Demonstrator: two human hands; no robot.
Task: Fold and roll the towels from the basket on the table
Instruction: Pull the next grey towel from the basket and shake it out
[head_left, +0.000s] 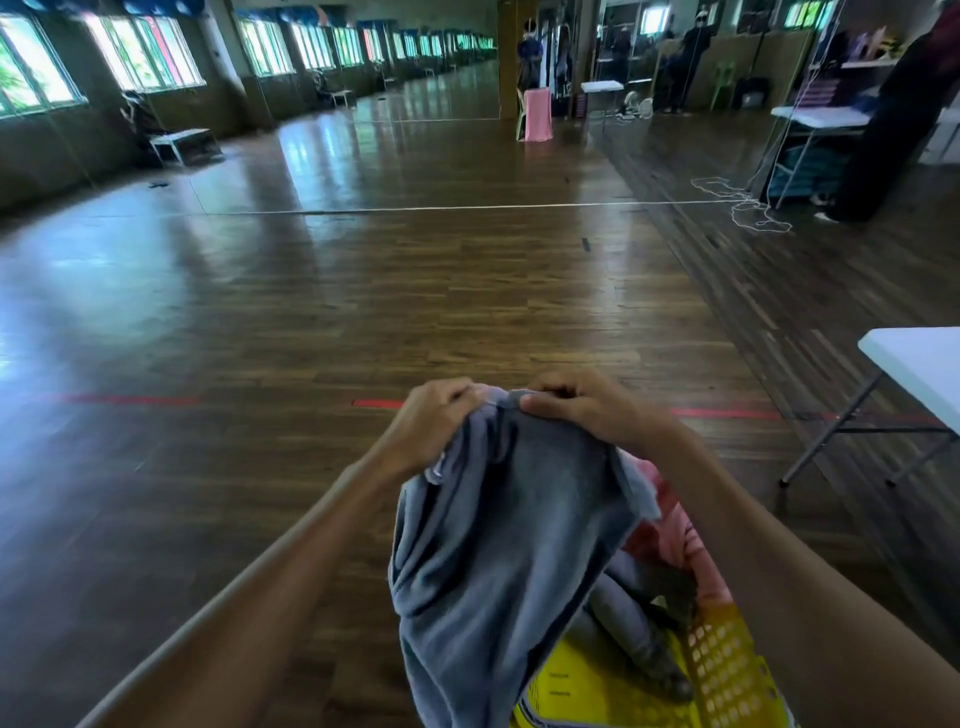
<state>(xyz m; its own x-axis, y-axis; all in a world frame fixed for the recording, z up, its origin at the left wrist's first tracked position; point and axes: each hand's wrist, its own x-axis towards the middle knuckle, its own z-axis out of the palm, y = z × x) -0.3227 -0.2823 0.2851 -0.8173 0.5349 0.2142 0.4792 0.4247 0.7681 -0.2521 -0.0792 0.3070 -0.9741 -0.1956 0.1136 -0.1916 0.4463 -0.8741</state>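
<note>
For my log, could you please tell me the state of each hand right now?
Left hand: closed, gripping the grey towel at its top edge.
Right hand: closed, pinching the same towel's top edge.

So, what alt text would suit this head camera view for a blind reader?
The left hand and right hand pinch the top edge of a grey towel held over a yellow basket holding more towels. A wide wooden floor stretches beyond.

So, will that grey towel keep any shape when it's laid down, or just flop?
Likely floppy: the grey towel sags in deep folds below the left hand and right hand. Its fuzzy pile probably won't slip. Pinched by one edge, it seems light.
</note>
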